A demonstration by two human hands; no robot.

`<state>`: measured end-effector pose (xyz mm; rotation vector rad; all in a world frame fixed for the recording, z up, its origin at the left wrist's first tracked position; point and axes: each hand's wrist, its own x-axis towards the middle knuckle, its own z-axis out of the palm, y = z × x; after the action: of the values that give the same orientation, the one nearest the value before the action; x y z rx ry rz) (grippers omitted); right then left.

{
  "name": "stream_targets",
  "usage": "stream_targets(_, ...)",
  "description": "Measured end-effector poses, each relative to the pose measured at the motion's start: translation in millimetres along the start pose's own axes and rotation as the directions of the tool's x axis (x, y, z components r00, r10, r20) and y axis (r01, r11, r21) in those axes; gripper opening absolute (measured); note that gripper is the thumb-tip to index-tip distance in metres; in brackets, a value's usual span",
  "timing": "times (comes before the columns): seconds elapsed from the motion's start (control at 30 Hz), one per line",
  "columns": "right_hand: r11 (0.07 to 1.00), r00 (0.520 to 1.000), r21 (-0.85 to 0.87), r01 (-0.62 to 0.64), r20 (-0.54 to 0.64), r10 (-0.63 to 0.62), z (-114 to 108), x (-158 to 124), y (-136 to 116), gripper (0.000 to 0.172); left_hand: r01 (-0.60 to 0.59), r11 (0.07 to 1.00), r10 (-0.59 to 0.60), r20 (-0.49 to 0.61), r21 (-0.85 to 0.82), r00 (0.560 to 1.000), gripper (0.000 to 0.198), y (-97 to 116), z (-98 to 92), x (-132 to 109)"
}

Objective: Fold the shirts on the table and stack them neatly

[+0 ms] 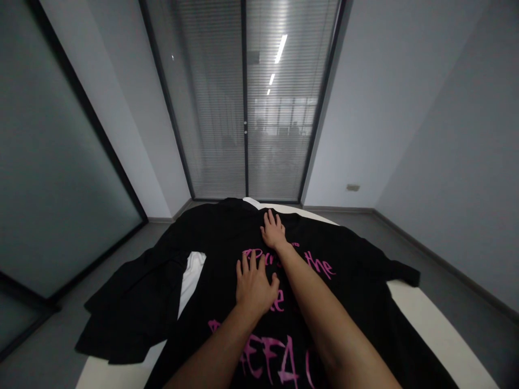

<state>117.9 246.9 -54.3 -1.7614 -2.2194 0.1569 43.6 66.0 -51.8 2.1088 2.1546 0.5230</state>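
Note:
A black T-shirt with pink lettering lies spread over a pale table, its neck end at the far side. My left hand rests flat on the shirt's front, fingers spread over the lettering. Farther off, near the collar, my right hand lies palm down on the fabric with its fingers apart. Neither hand grips any cloth. Dark cloth hangs in folds at the left; whether it belongs to the same shirt I cannot tell. My forearms cover part of the print.
A white patch shows between the dark cloth and the shirt. Beyond the table stand a glazed door with blinds and a pale wall. A frosted glass panel is on the left. Grey floor surrounds the table.

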Motion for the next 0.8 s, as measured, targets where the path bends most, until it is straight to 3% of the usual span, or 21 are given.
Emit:
stream_targets(0.17,0.997,0.984,-0.074,0.009,-0.179,-0.022,-6,-10,-3,0.045,-0.011,1.0,0.011,0.012,0.001,1.0,0.066,-2,1.5,1)
stream_targets(0.37,0.996,0.993,-0.032,0.08,0.084,-0.077,-11,-22,7,0.054,-0.027,0.999,0.026,0.006,0.026,1.0,0.065,-3,4.3,1)
stream_targets(0.5,0.996,0.992,-0.029,0.082,0.097,-0.078,-16,-39,25,0.06,-0.029,0.998,0.028,0.023,0.047,0.999,0.066,-3,4.7,1)
stream_targets(0.6,0.999,1.0,-0.051,-0.013,-0.029,0.012,-28,-54,43,0.058,-0.037,0.998,0.035,0.038,0.057,0.999,0.066,-2,3.7,1)
stream_targets(0.7,0.972,0.964,-0.058,-0.229,-0.151,0.218,-43,-70,70,0.059,-0.041,0.997,0.038,0.05,0.062,0.998,0.066,-2,2.0,0)
stream_targets(0.77,0.937,0.935,-0.06,-0.344,-0.117,0.336,-51,-80,92,0.065,-0.039,0.997,0.035,0.055,0.066,0.998,0.066,-2,1.2,-1)
stream_targets(0.8,0.931,0.933,-0.065,-0.358,-0.043,0.356,-53,-86,104,0.068,-0.04,0.997,0.036,0.061,0.068,0.998,0.067,-2,1.0,-1)
